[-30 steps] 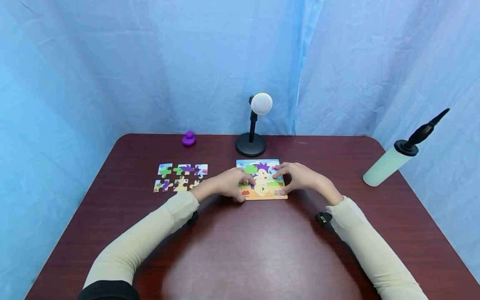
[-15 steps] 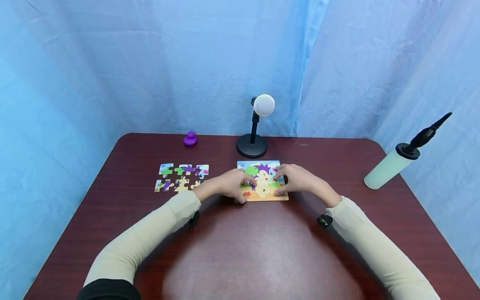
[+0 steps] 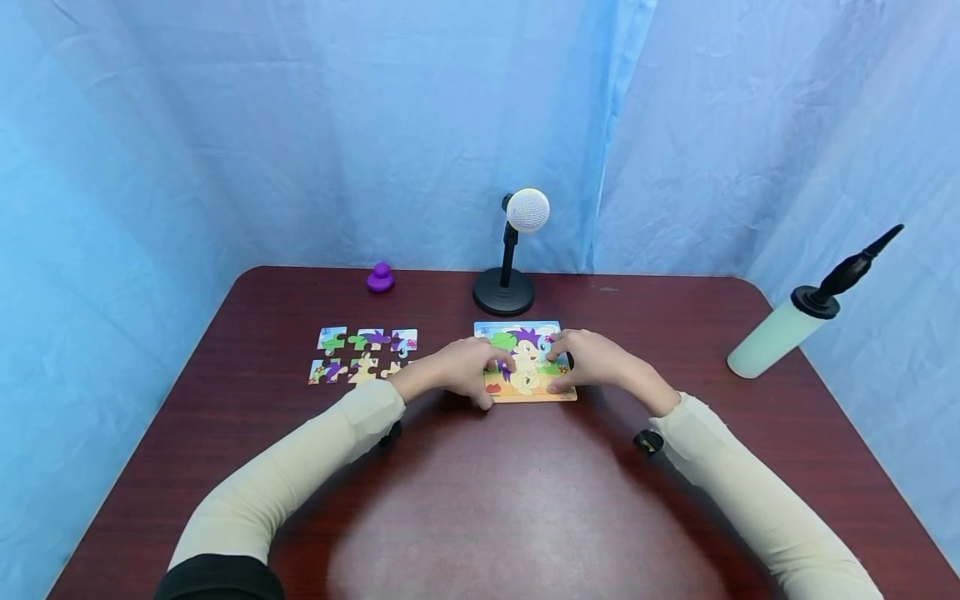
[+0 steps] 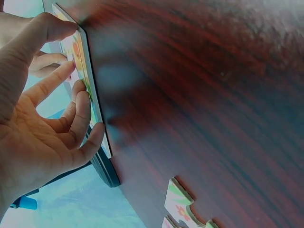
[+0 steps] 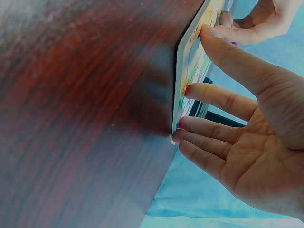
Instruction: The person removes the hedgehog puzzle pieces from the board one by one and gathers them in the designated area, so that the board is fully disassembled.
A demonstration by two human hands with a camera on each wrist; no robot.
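Observation:
A rectangular picture puzzle with a purple-haired cartoon animal lies flat on the dark red table. My left hand rests its fingertips on the left part of the puzzle, with the thumb at the near left edge. From the other side, my right hand touches the right part, its thumb on the picture near the lower right corner. In the left wrist view, the fingers of my left hand are spread and loosely bent over the puzzle. My right fingers reach fairly straight to its edge in the right wrist view.
Several loose jigsaw pieces lie in two rows left of the puzzle. Behind stand a small purple knobbed object and a white-headed microphone on a black stand. A mint-green hand pump is at the right edge.
My right thumb has moved slightly left onto the puzzle's surface. The head view has shifted a little; the left hand stays almost where it was.

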